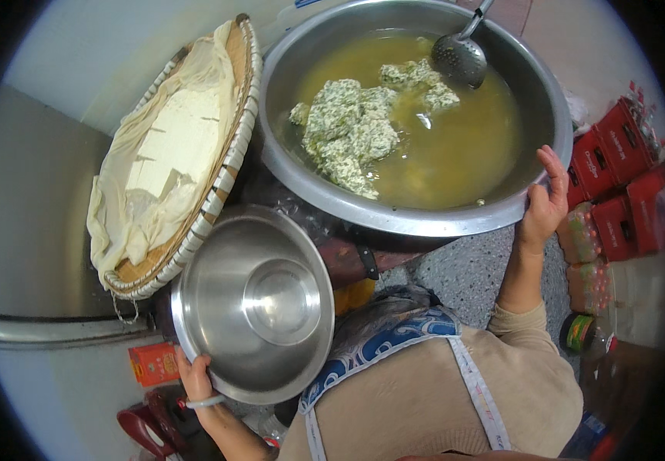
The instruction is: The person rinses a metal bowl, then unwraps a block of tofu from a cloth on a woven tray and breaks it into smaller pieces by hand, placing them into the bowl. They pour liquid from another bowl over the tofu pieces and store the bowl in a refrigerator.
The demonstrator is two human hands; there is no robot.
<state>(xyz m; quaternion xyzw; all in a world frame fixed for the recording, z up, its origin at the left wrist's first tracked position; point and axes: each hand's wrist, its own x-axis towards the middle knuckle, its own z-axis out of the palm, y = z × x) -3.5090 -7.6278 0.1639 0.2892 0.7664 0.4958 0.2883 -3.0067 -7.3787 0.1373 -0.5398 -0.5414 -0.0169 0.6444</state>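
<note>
My left hand grips the lower rim of an empty steel bowl, held tilted in front of me. My right hand holds the right rim of a large steel basin. The basin is filled with yellowish liquid and pale green-flecked curd chunks. A perforated steel ladle rests in the liquid at the far side.
A woven bamboo tray lined with cream cloth leans to the left of the basin. Red cartons and packs of bottles stand on the right. A small red box lies at the lower left on a steel surface.
</note>
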